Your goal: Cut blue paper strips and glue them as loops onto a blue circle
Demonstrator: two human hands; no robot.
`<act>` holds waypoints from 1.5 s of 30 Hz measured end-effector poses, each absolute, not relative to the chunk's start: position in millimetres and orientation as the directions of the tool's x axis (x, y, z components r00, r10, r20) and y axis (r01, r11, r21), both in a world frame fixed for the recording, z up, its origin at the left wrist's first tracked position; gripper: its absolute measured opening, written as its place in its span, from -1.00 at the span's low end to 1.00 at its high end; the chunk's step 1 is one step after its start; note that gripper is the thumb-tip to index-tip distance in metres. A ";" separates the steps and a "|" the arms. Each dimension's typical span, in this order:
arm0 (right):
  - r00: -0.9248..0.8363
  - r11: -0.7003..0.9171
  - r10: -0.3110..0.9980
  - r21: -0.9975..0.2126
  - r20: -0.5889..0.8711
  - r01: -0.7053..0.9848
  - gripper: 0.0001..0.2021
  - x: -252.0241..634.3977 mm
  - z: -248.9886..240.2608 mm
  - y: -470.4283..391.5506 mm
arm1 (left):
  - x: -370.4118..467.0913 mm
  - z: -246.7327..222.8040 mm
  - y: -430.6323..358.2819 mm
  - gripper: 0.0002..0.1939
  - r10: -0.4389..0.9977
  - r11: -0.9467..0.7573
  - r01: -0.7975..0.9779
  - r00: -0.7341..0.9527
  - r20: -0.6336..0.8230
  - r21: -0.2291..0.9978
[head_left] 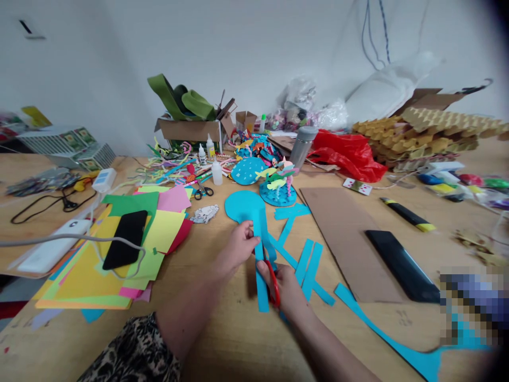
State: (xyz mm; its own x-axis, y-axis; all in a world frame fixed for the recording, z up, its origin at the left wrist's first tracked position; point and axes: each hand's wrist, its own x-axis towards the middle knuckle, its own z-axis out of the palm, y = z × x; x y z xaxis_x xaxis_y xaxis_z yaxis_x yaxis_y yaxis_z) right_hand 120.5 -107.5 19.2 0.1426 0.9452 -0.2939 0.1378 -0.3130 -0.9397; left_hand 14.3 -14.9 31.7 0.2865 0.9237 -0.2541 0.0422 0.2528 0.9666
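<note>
- Pale wall (238, 42) behind a wooden counter (191, 334);
- left hand (237, 246) closes its grip on a blue strip (262, 298);
- right hand (289, 289) has its grip round red-handled scissors (274, 285), beside the strip;
- brown cardboard (350, 249) lies farther right.

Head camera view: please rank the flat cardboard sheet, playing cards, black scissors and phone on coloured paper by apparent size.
1. Flat cardboard sheet
2. Phone on coloured paper
3. Playing cards and black scissors: too alike to rank
</note>
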 end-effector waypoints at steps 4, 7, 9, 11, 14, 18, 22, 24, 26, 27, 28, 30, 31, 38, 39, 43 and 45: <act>0.109 -0.310 0.949 -0.938 -0.296 0.157 -0.43 122.1 17.3 -107.5 | 15.4 33.2 -17.1 -0.68 0.918 0.264 0.017 0.302 -0.257 0.964; 0.110 -0.308 0.950 -0.938 -0.293 0.161 -0.42 122.8 15.3 -107.4 | 16.2 33.2 -18.3 -0.69 0.919 0.263 0.009 0.302 -0.254 0.965; 0.108 -0.314 0.948 -0.935 -0.299 0.165 -0.42 122.5 14.4 -107.5 | 16.3 33.1 -18.4 -0.67 0.923 0.257 0.015 0.292 -0.250 0.966; 0.108 -0.322 0.946 -0.932 -0.307 0.167 -0.43 122.1 13.7 -107.5 | 16.4 32.9 -18.1 -0.66 0.926 0.254 0.023 0.284 -0.250 0.967; 0.111 -0.310 0.949 -0.934 -0.294 0.178 -0.42 122.2 12.0 -106.9 | 16.2 32.0 -17.5 -0.66 0.923 0.258 0.023 0.290 -0.254 0.966; 0.117 -0.298 0.953 -0.935 -0.279 0.195 -0.42 123.4 9.8 -105.8 | 15.7 31.2 -17.3 -0.63 0.920 0.252 0.038 0.300 -0.252 0.967; 0.124 -0.303 0.951 -0.932 -0.283 0.197 -0.41 123.4 11.2 -106.1 | 15.2 31.8 -18.1 -0.63 0.918 0.242 0.060 0.308 -0.249 0.968; 0.123 -0.308 0.949 -0.934 -0.290 0.183 -0.42 123.3 11.6 -106.4 | 15.2 32.0 -18.5 -0.62 0.914 0.246 0.065 0.316 -0.254 0.967; 0.112 -0.315 0.947 -0.933 -0.299 0.175 -0.42 123.5 10.7 -106.3 | 15.5 32.0 -18.8 -0.62 0.910 0.250 0.069 0.325 -0.258 0.966; 0.105 -0.317 0.947 -0.932 -0.303 0.175 -0.42 123.7 10.0 -106.1 | 15.6 32.1 -19.0 -0.62 0.909 0.251 0.070 0.327 -0.260 0.966; 0.101 -0.318 0.947 -0.931 -0.304 0.177 -0.42 123.9 9.4 -105.8 | 15.7 32.3 -19.2 -0.62 0.908 0.252 0.070 0.329 -0.261 0.965; 0.097 -0.320 0.947 -0.931 -0.307 0.174 -0.42 124.2 9.2 -105.3 | 15.9 33.2 -19.6 -0.61 0.905 0.257 0.068 0.332 -0.265 0.964; 0.097 -0.320 0.947 -0.932 -0.308 0.167 -0.41 124.2 9.7 -105.2 | 15.9 33.9 -19.8 -0.61 0.904 0.260 0.067 0.334 -0.267 0.963; 0.132 -0.337 0.938 -0.930 -0.319 0.147 -0.43 121.9 13.6 -107.7 | 16.2 35.5 -20.2 -0.59 0.898 0.283 0.062 0.333 -0.287 0.957; 0.138 -0.332 0.940 -0.931 -0.313 0.149 -0.43 121.5 13.9 -107.9 | 16.3 35.0 -20.0 -0.58 0.898 0.288 0.056 0.331 -0.290 0.956; 0.114 -0.360 0.931 -0.925 -0.347 0.119 -0.43 119.7 18.3 -107.4 | 16.5 33.5 -18.8 -0.57 0.905 0.284 0.034 0.322 -0.279 0.958; 0.076 -0.393 0.919 -0.914 -0.387 0.096 -0.42 118.9 21.3 -107.0 | 16.3 33.4 -17.9 -0.58 0.910 0.277 0.029 0.314 -0.272 0.960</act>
State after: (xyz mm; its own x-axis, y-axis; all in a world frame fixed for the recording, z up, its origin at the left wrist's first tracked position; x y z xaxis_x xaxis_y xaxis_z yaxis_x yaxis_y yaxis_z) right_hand 118.9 -107.0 21.3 0.0757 0.9189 -0.3872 0.0965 -0.3933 -0.9143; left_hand 16.3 -17.9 33.4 0.3140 0.9097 -0.2717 0.0294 0.2768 0.9605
